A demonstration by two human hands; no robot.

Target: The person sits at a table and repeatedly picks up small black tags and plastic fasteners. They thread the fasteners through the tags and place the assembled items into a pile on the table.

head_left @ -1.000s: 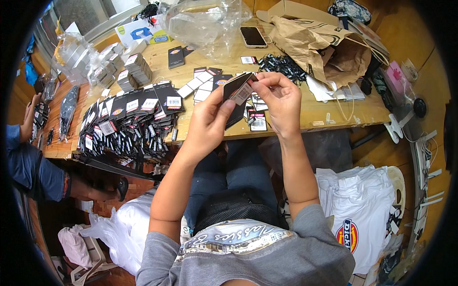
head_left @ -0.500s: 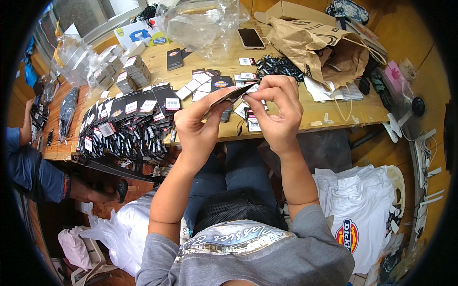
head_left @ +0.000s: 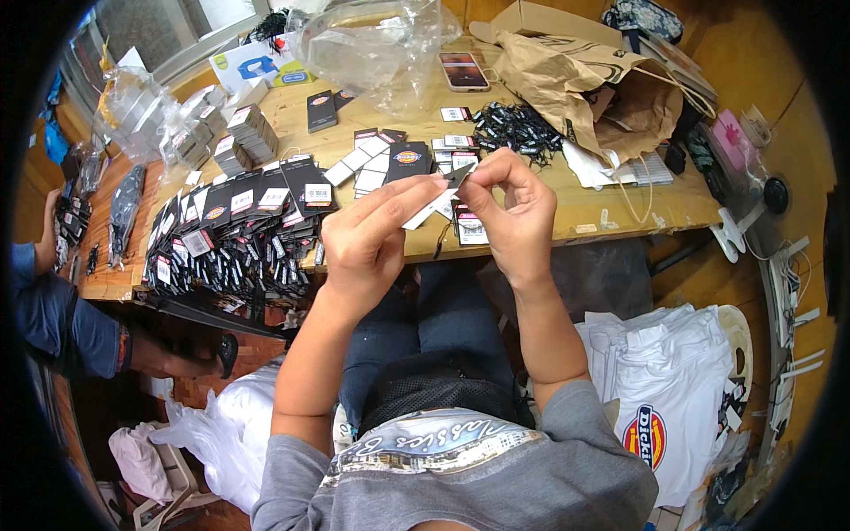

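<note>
Above the table's front edge, my left hand [head_left: 365,241] pinches a dark hang tag [head_left: 457,174] between thumb and fingers. My right hand [head_left: 521,217] is closed at the tag's far corner, thumb against forefinger; any string there is too small to make out. A pale card edge shows below the tag, partly behind my left fingers. To the left lies a large heap of black hang tags [head_left: 239,208] with black strings. Behind my hands are loose tags, including a black one with a logo [head_left: 410,158]. A pile of black tag strings [head_left: 513,131] lies beyond my right hand.
Stacks of cards [head_left: 253,129] and clear plastic bags [head_left: 376,44] stand at the back. A phone [head_left: 463,71] lies near a crumpled paper bag [head_left: 593,97]. White folded shirts [head_left: 660,389] are at lower right. Another person's leg [head_left: 80,327] is at left.
The tag has turned and tilted between my hands, its pale side now showing. My left fingers have closed further over it. The phone's screen has lit up.
</note>
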